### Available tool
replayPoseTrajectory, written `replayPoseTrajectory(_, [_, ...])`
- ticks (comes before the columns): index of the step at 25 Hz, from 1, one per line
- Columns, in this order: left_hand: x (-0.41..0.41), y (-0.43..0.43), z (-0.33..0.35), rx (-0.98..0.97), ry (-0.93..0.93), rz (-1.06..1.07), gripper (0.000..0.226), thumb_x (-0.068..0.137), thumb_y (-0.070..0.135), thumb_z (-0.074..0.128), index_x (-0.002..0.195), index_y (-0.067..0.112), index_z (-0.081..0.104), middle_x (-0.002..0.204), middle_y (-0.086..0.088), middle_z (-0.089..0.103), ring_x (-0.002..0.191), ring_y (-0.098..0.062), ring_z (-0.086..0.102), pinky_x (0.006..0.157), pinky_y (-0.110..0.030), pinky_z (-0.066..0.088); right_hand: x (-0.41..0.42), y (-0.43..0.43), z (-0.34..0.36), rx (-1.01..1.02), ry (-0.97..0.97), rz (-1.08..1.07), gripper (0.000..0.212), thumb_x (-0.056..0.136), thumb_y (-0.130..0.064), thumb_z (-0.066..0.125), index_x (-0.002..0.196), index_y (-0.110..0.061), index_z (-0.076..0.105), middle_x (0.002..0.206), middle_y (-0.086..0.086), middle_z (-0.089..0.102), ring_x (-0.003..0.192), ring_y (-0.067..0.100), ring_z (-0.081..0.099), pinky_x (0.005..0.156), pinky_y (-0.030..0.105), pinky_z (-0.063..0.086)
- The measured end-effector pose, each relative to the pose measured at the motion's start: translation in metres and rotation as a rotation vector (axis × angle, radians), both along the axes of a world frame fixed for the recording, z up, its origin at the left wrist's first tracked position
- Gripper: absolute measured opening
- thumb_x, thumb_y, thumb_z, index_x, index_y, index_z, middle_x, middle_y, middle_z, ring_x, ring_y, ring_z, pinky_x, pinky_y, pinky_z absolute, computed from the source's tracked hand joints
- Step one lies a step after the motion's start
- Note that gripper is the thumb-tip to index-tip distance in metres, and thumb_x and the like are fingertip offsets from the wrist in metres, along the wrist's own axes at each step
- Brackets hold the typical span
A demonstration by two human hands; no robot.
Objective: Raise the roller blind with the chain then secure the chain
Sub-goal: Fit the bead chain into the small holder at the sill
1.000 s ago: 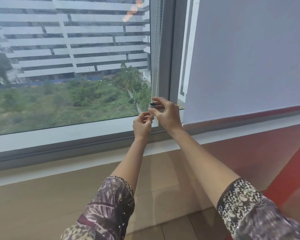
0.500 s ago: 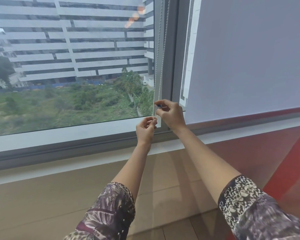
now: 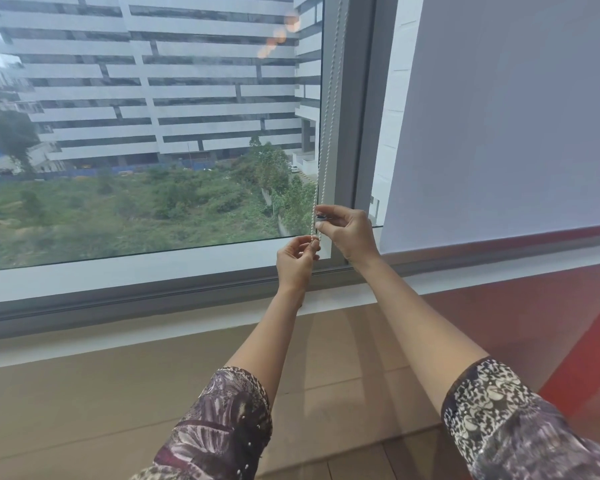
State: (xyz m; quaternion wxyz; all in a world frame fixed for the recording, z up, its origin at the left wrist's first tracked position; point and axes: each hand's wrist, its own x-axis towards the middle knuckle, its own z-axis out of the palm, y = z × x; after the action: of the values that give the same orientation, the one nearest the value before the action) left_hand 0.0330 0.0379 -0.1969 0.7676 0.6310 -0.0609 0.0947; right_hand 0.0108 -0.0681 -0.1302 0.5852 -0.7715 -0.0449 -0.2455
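A white bead chain (image 3: 329, 109) hangs in two strands down the grey window mullion (image 3: 359, 98). My left hand (image 3: 296, 263) pinches the bottom of the chain loop just above the sill. My right hand (image 3: 350, 233) is a little higher and holds a small dark chain holder (image 3: 321, 216) between thumb and fingers, right beside the chain. On the right, a pale grey roller blind (image 3: 506, 109) is lowered, its bottom edge close to the window frame. The left window pane is uncovered.
A white window sill (image 3: 125, 275) and grey frame run across the view. Below them is a tan wall panel (image 3: 118, 393), turning red on the right. Through the glass I see a large white building and green scrub.
The view has shifted slightly down and left relative to the window. Both hands stay at the chain's lower end; my left hand has closed in on the chain loop just under my right.
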Motion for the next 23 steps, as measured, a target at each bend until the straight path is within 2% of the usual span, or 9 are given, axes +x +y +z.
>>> replayPoseTrajectory(2, [0.001, 0.002, 0.0, 0.009, -0.004, -0.002, 0.005, 0.089, 0.017, 0.069, 0.087, 0.013, 0.068, 0.076, -0.002, 0.068, 0.058, -0.006, 0.063, 0.056, -0.014, 0.046, 0.0, 0.0, 0.0, 0.002, -0.003, 0.011, 0.032, 0.077, -0.005, 0.072, 0.109, -0.008, 0.072, 0.097, 0.005, 0.076, 0.093, 0.016, 0.072, 0.093, 0.038, 0.056])
replayPoseTrajectory(6, [0.005, 0.004, 0.002, 0.022, -0.007, -0.021, 0.005, 0.088, 0.016, 0.071, 0.087, 0.012, 0.068, 0.081, -0.005, 0.069, 0.058, -0.005, 0.066, 0.057, -0.015, 0.048, 0.001, -0.002, -0.003, -0.039, -0.059, 0.017, 0.032, 0.075, -0.013, 0.076, 0.104, -0.016, 0.063, 0.095, -0.004, 0.076, 0.095, 0.008, 0.07, 0.09, 0.039, 0.056])
replayPoseTrajectory(10, [0.005, 0.002, 0.002, 0.005, 0.006, -0.032, 0.003, 0.088, 0.015, 0.07, 0.086, 0.015, 0.068, 0.081, -0.006, 0.069, 0.061, -0.009, 0.066, 0.059, -0.016, 0.049, 0.004, -0.006, -0.008, 0.072, -0.031, 0.045, 0.036, 0.073, -0.015, 0.078, 0.1, -0.019, 0.053, 0.097, -0.003, 0.077, 0.098, 0.011, 0.07, 0.09, 0.039, 0.053])
replayPoseTrajectory(14, [0.007, 0.0, 0.003, -0.01, 0.01, -0.034, 0.003, 0.089, 0.014, 0.07, 0.087, 0.012, 0.068, 0.08, -0.004, 0.069, 0.06, -0.007, 0.065, 0.057, -0.015, 0.048, 0.002, -0.008, -0.011, 0.301, -0.019, 0.134, 0.035, 0.079, -0.002, 0.074, 0.098, -0.016, 0.049, 0.1, 0.005, 0.075, 0.094, 0.013, 0.07, 0.08, 0.022, 0.052])
replayPoseTrajectory(17, [0.005, -0.002, 0.004, -0.023, 0.007, -0.046, 0.003, 0.089, 0.012, 0.069, 0.087, 0.012, 0.067, 0.079, -0.004, 0.069, 0.06, -0.007, 0.064, 0.057, -0.014, 0.049, 0.005, -0.005, -0.017, 0.304, -0.008, 0.153, 0.033, 0.079, -0.004, 0.075, 0.097, -0.018, 0.051, 0.103, 0.006, 0.075, 0.098, 0.022, 0.07, 0.088, 0.035, 0.055])
replayPoseTrajectory(19, [0.005, -0.003, 0.004, -0.023, 0.003, -0.048, 0.004, 0.089, 0.011, 0.068, 0.086, 0.013, 0.067, 0.079, -0.004, 0.069, 0.059, -0.007, 0.064, 0.057, -0.015, 0.049, 0.005, -0.005, -0.021, 0.305, -0.006, 0.151, 0.032, 0.079, -0.004, 0.074, 0.097, -0.019, 0.051, 0.104, 0.006, 0.075, 0.103, 0.026, 0.068, 0.09, 0.037, 0.054])
replayPoseTrajectory(23, [0.006, 0.001, 0.004, -0.046, 0.013, -0.045, 0.003, 0.088, 0.012, 0.07, 0.086, 0.014, 0.068, 0.079, -0.004, 0.07, 0.06, -0.008, 0.065, 0.06, -0.018, 0.05, 0.004, -0.004, -0.02, 0.332, -0.05, 0.103, 0.032, 0.08, -0.002, 0.073, 0.098, -0.016, 0.05, 0.105, 0.008, 0.075, 0.1, 0.012, 0.068, 0.084, 0.022, 0.047])
